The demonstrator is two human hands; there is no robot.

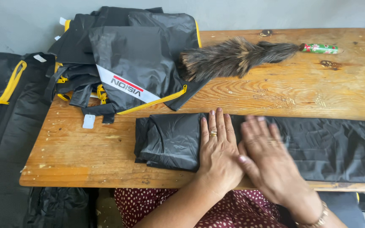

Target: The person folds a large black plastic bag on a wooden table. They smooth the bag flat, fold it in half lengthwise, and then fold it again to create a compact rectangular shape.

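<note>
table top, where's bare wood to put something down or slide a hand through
Bare wood on the table lies left of the folded black cloth, and right between the feather duster and that cloth. The far left corner is crowded with the black bags.

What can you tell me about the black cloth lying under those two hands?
The black cloth is thin, slightly shiny and wrinkled, like nylon. It lies along the near edge of the wooden table, its left end folded into layers, the rest running off to the right. The left hand presses flat on it; the right hand, blurred, lies on it beside that.
</note>
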